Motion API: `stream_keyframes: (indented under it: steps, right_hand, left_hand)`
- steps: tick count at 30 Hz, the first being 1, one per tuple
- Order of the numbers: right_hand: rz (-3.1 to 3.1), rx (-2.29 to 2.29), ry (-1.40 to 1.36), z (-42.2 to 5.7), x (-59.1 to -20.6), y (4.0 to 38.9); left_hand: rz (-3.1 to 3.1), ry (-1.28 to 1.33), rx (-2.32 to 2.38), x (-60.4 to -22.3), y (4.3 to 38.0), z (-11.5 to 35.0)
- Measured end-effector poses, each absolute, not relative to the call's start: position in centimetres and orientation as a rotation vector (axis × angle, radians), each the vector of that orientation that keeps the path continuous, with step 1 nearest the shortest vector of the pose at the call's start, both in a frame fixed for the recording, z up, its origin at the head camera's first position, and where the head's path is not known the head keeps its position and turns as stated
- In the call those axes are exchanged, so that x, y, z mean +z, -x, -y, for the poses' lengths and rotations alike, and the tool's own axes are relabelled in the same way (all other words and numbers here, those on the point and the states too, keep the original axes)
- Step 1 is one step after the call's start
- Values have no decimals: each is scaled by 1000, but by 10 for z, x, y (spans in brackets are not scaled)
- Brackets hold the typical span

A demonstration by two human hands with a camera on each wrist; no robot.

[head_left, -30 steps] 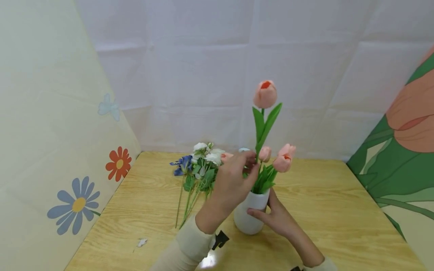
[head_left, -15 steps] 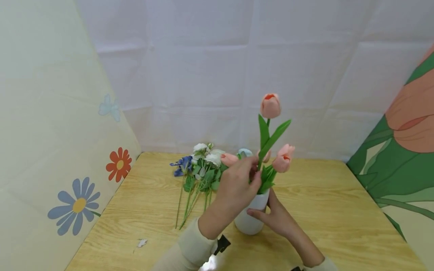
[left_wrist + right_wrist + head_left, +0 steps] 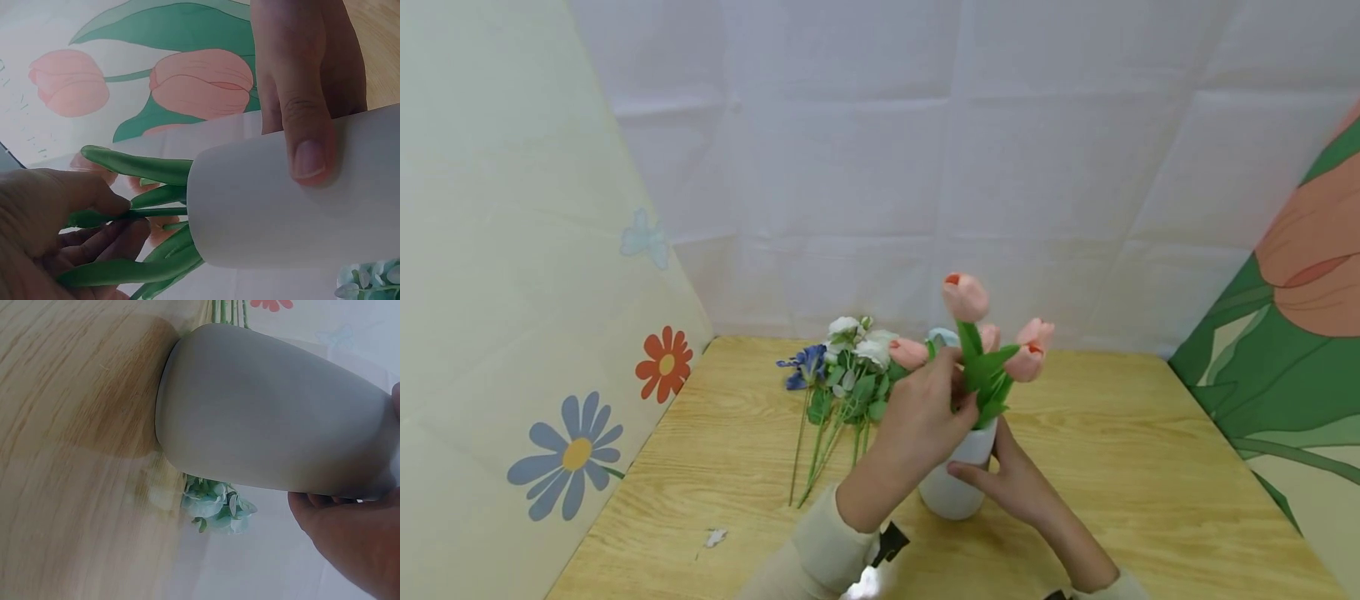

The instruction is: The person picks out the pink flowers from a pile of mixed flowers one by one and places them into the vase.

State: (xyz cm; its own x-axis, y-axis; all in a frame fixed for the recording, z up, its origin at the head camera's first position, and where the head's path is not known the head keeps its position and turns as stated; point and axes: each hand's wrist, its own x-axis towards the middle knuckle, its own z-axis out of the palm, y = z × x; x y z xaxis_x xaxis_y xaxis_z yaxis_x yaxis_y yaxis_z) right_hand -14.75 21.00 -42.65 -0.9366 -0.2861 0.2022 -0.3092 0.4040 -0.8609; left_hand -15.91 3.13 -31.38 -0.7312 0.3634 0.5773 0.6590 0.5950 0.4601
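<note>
A white vase (image 3: 951,492) stands upright on the wooden table, several pink tulips (image 3: 1026,362) rising from its mouth. My right hand (image 3: 1018,483) grips the vase near its rim from the right, thumb across the front; the right wrist view shows fingers against the vase wall (image 3: 269,419). Above the mouth, my left hand (image 3: 925,412) pinches the green stem (image 3: 159,212) of a pink tulip (image 3: 966,298) between thumb and fingers. That stem runs into the vase opening in the left wrist view. Its lower end is hidden inside the vase.
Left of the vase lie a blue flower (image 3: 807,367) and white flowers (image 3: 872,350) with long stems, heads toward the back. Another pink tulip (image 3: 908,353) and a pale blue flower (image 3: 942,337) show behind my left hand. A white cloth wall (image 3: 835,167) backs the table.
My left hand has lowered the tulip toward the vase; its head has dropped and now leans left. My right hand has kept its grip on the vase.
</note>
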Motion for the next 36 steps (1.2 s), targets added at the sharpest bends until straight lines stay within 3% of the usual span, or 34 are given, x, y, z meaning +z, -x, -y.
stream_keyframes:
  steps: [36]
  right_hand:
    - [2640, 1597, -473, -211, -428, 149]
  left_hand:
    - [2493, 763, -723, -310, 149, -18]
